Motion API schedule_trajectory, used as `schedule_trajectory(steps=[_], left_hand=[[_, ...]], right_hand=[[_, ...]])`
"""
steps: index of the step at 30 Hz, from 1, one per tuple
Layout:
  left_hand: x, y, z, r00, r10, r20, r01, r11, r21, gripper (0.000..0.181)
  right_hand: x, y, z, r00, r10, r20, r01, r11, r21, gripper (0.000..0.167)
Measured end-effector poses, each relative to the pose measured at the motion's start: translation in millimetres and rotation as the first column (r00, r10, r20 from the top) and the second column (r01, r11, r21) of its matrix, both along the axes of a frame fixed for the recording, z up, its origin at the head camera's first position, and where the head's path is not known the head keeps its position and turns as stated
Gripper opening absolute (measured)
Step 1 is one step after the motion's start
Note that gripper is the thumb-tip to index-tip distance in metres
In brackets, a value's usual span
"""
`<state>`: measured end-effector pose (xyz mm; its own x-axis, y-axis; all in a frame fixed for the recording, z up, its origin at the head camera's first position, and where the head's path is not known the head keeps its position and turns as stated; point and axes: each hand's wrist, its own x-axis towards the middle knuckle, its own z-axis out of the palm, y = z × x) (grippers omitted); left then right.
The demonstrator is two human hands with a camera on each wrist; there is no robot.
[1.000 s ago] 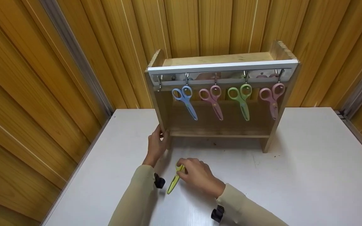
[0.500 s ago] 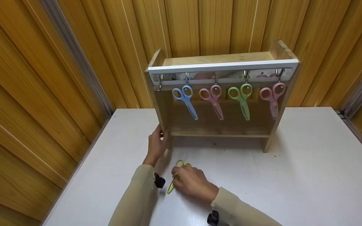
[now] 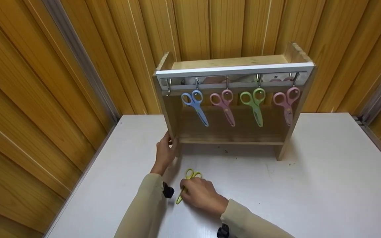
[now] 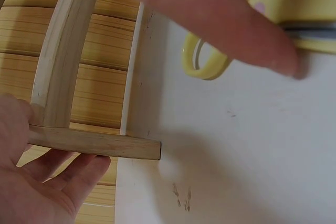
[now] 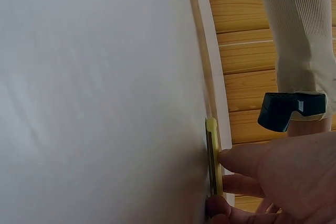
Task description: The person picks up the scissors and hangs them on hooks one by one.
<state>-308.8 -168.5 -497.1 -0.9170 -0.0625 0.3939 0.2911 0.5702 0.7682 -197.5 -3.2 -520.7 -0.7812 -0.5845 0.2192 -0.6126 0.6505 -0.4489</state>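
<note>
Yellow scissors [image 3: 179,199] lie at the table's front middle, handle loops toward the rack. My right hand [image 3: 202,195] pinches them around the blades between thumb and fingers, hiding their middle part. In the right wrist view the thumb and fingers meet on the yellow blade [image 5: 212,135]. My left hand [image 3: 164,152] grips the lower left side of a wooden rack [image 3: 232,143]. The left wrist view shows its fingers behind the wooden leg [image 4: 105,143]. Blue scissors [image 3: 199,111], pink scissors [image 3: 226,109], green scissors [image 3: 256,107] and another pink pair [image 3: 287,109] hang on the rack's hooks.
The leftmost hook [image 3: 168,87] bears nothing. A white rail [image 3: 236,70] carries the hooks across the rack's front. The rack stands on a white table [image 3: 336,185], with wood-panelled walls [image 3: 61,99] behind and to the sides.
My right hand has slid from the yellow scissors' handles toward the blades, so the loops now show beyond the fingers. The left hand and the rack stay in place.
</note>
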Motion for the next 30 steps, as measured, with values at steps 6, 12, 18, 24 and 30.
schedule_trajectory(steps=[6, 12, 18, 24, 30], left_hand=[[0.5, -0.5, -0.2, 1.0, -0.014, -0.018, 0.014, 1.0, -0.001, 0.04], [0.1, -0.4, -1.7, 0.999, -0.016, -0.03, 0.015, 1.0, -0.009, 0.038], [1.0, 0.4, -1.8, 1.0, -0.014, 0.001, 0.014, 1.0, 0.008, 0.04], [0.3, 0.9, -1.5, 1.0, -0.005, 0.012, 0.005, 1.0, 0.002, 0.041], [-0.5, -0.2, -0.9, 1.0, -0.01, 0.005, 0.01, 1.0, 0.01, 0.04]], right_hand=[[-0.3, 0.7, -0.7, 1.0, 0.003, -0.004, -0.003, 1.0, 0.012, 0.006], [-0.3, 3.0, -2.0, 1.0, 0.012, 0.008, -0.012, 0.999, 0.043, 0.005], [3.2, 10.9, -0.6, 1.0, 0.008, 0.03, -0.01, 0.998, 0.063, 0.01], [6.1, 21.9, 0.7, 1.0, 0.015, 0.009, -0.016, 0.997, 0.081, 0.01], [10.3, 39.9, 2.2, 1.0, 0.013, -0.002, -0.013, 0.997, 0.082, 0.019]])
